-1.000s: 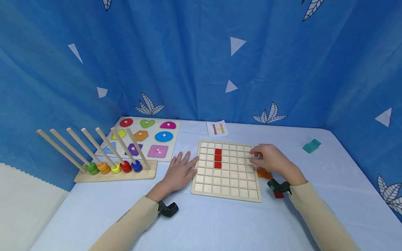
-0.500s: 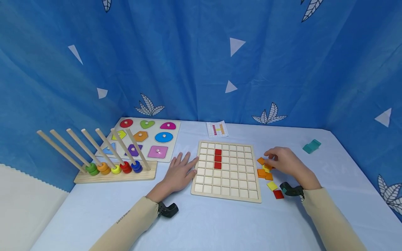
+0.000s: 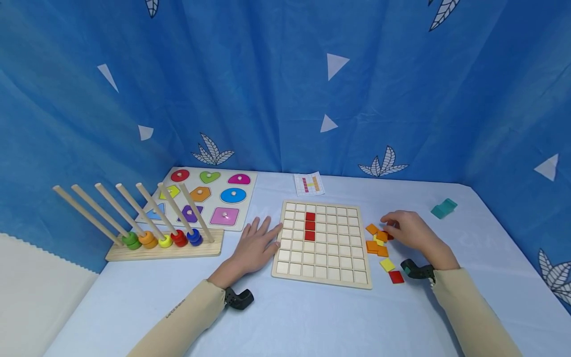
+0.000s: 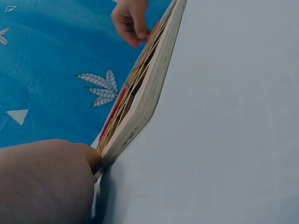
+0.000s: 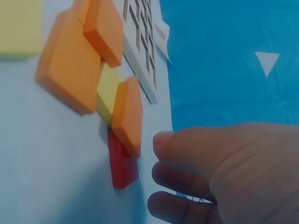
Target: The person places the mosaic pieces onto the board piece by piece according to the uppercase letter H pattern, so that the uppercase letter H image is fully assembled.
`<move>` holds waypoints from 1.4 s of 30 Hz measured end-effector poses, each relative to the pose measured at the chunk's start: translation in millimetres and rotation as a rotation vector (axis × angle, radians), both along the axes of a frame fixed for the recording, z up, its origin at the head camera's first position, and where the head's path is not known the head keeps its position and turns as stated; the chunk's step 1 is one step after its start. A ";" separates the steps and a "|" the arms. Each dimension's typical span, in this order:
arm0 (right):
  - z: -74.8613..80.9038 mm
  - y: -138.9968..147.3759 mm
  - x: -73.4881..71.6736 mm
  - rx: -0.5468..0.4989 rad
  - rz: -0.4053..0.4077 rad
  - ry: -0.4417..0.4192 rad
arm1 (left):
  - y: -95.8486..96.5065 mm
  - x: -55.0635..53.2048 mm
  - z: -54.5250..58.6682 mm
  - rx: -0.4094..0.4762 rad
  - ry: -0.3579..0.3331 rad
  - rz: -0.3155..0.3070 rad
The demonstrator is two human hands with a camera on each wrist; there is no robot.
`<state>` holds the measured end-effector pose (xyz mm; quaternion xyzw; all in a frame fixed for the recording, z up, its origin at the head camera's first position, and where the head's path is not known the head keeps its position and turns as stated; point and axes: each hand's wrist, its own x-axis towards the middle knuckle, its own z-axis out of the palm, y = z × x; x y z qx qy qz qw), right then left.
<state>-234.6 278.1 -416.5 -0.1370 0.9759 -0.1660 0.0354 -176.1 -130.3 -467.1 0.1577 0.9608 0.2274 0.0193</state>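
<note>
My left hand [image 3: 256,246] lies with straight, spread fingers, their tips at the left edge of the wooden grid board [image 3: 325,282]. A short column of red square tiles [image 3: 310,225] sits in the board's cells. To the right of the board, my right hand [image 3: 412,230] hovers beside a loose heap of tiles, fingers bent loosely. In the right wrist view its fingertips [image 5: 164,142] are apart from a red tile [image 5: 122,170], which is partly under an orange tile [image 5: 127,112]. Nothing shows between thumb and fingers.
A yellow tile [image 3: 387,265] and another red tile [image 3: 396,277] lie nearer the front. Behind the board is a pattern card [image 3: 309,184]. A peg stand with rings [image 3: 165,251] and a shape puzzle [image 3: 246,213] occupy the left; a teal piece [image 3: 443,208] lies far right.
My right hand has moved right, from the board's right edge to beside the tile heap, leaving more tiles in sight. My left hand stays at the board's left edge.
</note>
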 end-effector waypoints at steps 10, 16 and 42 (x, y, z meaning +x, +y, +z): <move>-2.5 0.3 2.0 0.017 -0.010 -0.030 | -0.2 0.4 -0.6 0.005 0.001 0.000; -1.6 2.0 3.8 0.014 0.002 -0.021 | -0.2 -0.1 -0.8 -0.002 0.003 0.000; -3.5 3.3 12.1 0.016 0.013 -0.057 | -0.5 -0.1 -0.3 0.007 -0.002 -0.003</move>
